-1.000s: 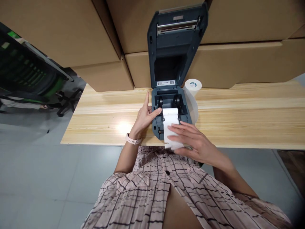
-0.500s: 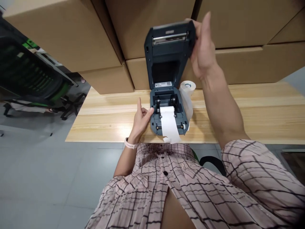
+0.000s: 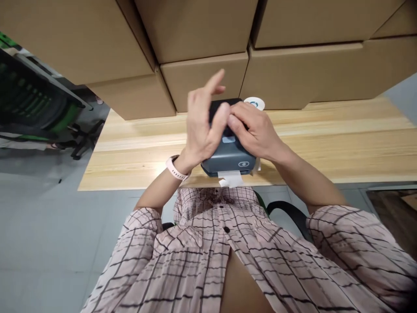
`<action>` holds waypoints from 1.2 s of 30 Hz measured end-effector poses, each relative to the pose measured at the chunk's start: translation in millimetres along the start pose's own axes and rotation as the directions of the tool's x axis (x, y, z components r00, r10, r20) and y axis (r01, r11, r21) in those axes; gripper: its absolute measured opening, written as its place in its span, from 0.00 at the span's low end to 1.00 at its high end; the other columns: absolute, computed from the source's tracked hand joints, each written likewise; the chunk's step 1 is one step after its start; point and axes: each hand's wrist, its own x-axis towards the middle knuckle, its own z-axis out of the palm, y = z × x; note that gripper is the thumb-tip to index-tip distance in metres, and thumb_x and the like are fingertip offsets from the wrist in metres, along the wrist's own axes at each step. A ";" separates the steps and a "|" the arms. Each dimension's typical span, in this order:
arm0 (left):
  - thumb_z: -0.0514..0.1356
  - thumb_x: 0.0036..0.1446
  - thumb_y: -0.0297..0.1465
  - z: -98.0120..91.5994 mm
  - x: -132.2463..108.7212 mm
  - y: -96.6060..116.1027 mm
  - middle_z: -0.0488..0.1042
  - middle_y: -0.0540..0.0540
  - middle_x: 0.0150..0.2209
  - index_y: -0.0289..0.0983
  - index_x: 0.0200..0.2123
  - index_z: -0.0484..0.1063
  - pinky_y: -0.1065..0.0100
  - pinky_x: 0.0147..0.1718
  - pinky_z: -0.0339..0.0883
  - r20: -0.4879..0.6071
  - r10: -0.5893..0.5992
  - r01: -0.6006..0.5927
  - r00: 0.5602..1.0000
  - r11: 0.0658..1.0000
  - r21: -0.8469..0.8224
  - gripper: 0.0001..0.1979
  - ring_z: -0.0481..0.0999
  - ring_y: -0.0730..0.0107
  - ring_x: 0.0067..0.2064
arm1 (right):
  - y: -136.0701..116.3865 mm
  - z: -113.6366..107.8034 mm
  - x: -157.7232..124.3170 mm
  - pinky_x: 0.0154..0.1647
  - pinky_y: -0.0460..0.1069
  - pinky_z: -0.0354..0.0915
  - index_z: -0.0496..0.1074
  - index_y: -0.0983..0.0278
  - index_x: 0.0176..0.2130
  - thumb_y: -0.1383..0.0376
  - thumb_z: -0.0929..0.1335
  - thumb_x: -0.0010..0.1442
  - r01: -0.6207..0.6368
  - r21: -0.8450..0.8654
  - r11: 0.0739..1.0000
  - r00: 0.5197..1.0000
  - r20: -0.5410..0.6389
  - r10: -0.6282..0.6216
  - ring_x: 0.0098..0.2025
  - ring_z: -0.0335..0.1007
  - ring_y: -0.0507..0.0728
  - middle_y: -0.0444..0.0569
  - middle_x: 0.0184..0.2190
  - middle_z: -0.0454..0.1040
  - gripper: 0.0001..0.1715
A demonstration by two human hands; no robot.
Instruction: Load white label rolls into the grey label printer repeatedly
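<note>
A dark grey label printer (image 3: 228, 157) stands near the table's front edge with its lid down. A strip of white label paper (image 3: 232, 179) sticks out of its front slot, its end torn. My left hand (image 3: 203, 126) is over the printer's left side, thumb and fingers spread, and I cannot tell whether it touches the lid. My right hand (image 3: 256, 128) lies on the lid's right side with its fingers bent together over the top. Both hands hide much of the lid. Behind the printer on the right is a white paper roll (image 3: 254, 103), partly hidden.
Large cardboard boxes (image 3: 205, 78) are stacked along the back of the wooden table (image 3: 325, 143). A black and green office chair (image 3: 39, 100) stands beyond the table's left end. Grey floor tiles (image 3: 42, 243) lie in front.
The printer's lid has come down from upright to closed, with my right hand on it. My left hand has risen from the printer's lower left side to above the lid.
</note>
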 end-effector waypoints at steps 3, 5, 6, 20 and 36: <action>0.63 0.70 0.48 9.2 -1.3 4.8 0.76 0.40 0.56 0.48 0.64 0.74 0.50 0.56 0.74 0.167 -0.171 0.167 0.971 0.985 0.035 0.24 0.68 0.42 0.69 | 8.8 11.8 1.7 0.73 0.73 0.62 0.71 0.57 0.66 0.45 0.57 0.80 0.031 -0.091 0.995 0.997 0.071 -0.025 0.68 0.69 0.70 0.55 0.64 0.75 0.30; 0.64 0.69 0.46 13.1 -4.5 2.9 0.76 0.39 0.57 0.46 0.64 0.75 0.49 0.55 0.74 0.238 -0.185 0.183 0.954 0.983 0.031 0.24 0.66 0.39 0.71 | 12.6 19.9 -2.4 0.74 0.75 0.60 0.67 0.58 0.70 0.45 0.59 0.79 0.031 -0.093 0.995 0.989 0.146 -0.017 0.72 0.63 0.73 0.57 0.69 0.70 0.32; 0.63 0.69 0.46 14.9 -6.2 0.7 0.76 0.38 0.57 0.46 0.64 0.75 0.48 0.56 0.74 0.263 -0.162 0.161 0.951 0.987 0.027 0.24 0.66 0.39 0.71 | 13.6 23.2 -4.7 0.75 0.75 0.60 0.66 0.59 0.71 0.45 0.60 0.78 0.026 -0.087 0.996 0.985 0.173 -0.011 0.73 0.61 0.74 0.58 0.70 0.69 0.32; 0.53 0.75 0.43 9.9 -17.8 -13.6 0.76 0.34 0.63 0.39 0.68 0.69 0.46 0.64 0.69 0.371 0.247 -0.352 0.895 0.902 0.249 0.25 0.73 0.48 0.65 | 6.4 29.2 -14.1 0.54 0.66 0.78 0.74 0.66 0.57 0.64 0.65 0.71 0.253 -0.067 0.965 0.967 -0.003 -0.254 0.55 0.79 0.67 0.60 0.51 0.82 0.19; 0.57 0.70 0.44 9.6 -17.5 -4.8 0.82 0.37 0.52 0.38 0.55 0.78 0.52 0.50 0.76 0.269 0.239 -0.316 0.933 0.902 0.294 0.21 0.82 0.53 0.51 | -3.6 21.7 -15.9 0.59 0.64 0.76 0.71 0.69 0.63 0.67 0.62 0.70 0.253 0.044 0.966 0.953 0.158 -0.257 0.57 0.76 0.68 0.63 0.57 0.80 0.25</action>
